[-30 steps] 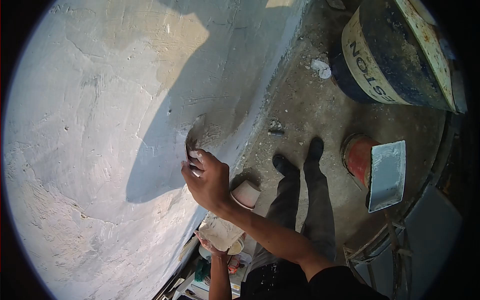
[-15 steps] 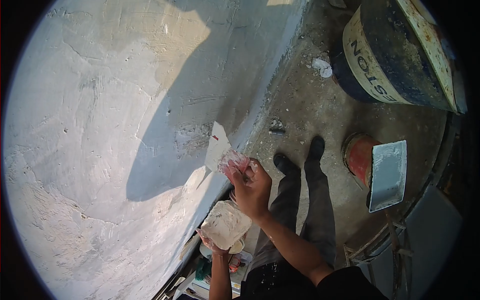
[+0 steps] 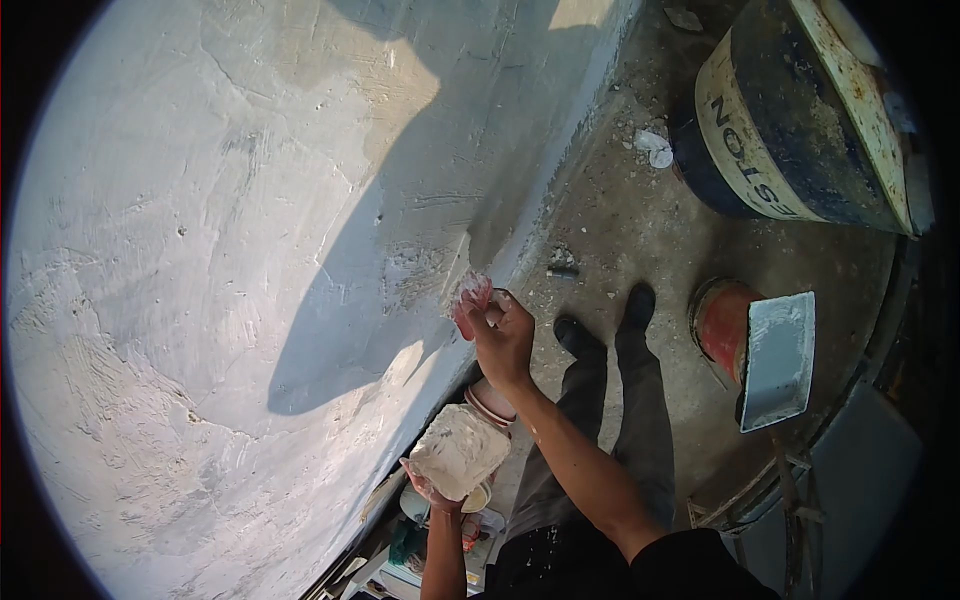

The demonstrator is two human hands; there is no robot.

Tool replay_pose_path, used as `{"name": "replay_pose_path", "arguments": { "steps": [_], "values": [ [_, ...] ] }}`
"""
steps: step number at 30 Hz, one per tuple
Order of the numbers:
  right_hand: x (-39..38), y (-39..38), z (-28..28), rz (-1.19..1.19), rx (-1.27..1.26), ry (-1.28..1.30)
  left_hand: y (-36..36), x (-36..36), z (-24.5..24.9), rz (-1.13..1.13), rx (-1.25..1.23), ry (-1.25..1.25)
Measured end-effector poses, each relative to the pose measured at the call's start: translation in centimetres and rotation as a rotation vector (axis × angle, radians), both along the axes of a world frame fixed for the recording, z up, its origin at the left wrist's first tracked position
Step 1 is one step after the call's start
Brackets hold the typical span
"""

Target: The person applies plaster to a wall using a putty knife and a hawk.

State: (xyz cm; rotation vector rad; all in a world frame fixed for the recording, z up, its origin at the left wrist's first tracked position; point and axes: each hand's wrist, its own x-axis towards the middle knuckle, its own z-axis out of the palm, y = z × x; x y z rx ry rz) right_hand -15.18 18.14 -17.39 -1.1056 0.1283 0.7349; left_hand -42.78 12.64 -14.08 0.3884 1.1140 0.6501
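My right hand (image 3: 505,345) is closed around the red, plaster-smeared handle of a putty knife (image 3: 472,298). The knife is up against the grey-white plastered wall (image 3: 200,300), near its lower edge, and little of its blade can be made out. Lower down, my left hand (image 3: 432,487) supports a square pan coated with pale putty (image 3: 458,452) from beneath and the side; some of its fingers are hidden under the pan. Around the spot where the knife meets the wall, the surface is rough and partly in shadow.
A dark drum with a cream band (image 3: 745,130) stands at the upper right. Beside my legs is a red bucket (image 3: 722,325) with a white rectangular tray (image 3: 778,360) by it. A wooden frame (image 3: 790,490) is at the lower right. Crumbs and a white scrap (image 3: 654,148) litter the floor.
The putty knife has turned and moved onto the wall, so its broad pale blade no longer shows face-on. The putty pan stays low in my left hand. The view has shifted slightly.
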Motion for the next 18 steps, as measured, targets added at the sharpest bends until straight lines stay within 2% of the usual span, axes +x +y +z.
{"name": "replay_pose_path", "arguments": {
  "steps": [5,10,12,15,18],
  "values": [
    [0.6,0.5,7.2,0.016,0.172,0.067,0.3,-0.9,-0.4,0.054,-0.012,-0.024],
    [0.6,1.0,12.3,0.093,0.137,-0.142,0.1,-5.1,-2.9,0.087,0.004,-0.050],
    [0.3,1.2,14.0,0.082,0.138,-0.255,0.0,-5.4,-3.3,0.051,0.074,-0.021],
    [1.0,0.0,16.4,0.161,0.082,-0.435,0.0,-3.5,-2.8,0.163,0.047,-0.055],
    [0.8,-1.6,15.8,0.109,0.077,-0.321,0.0,-2.9,-3.1,0.102,0.079,-0.058]
  ]
}}
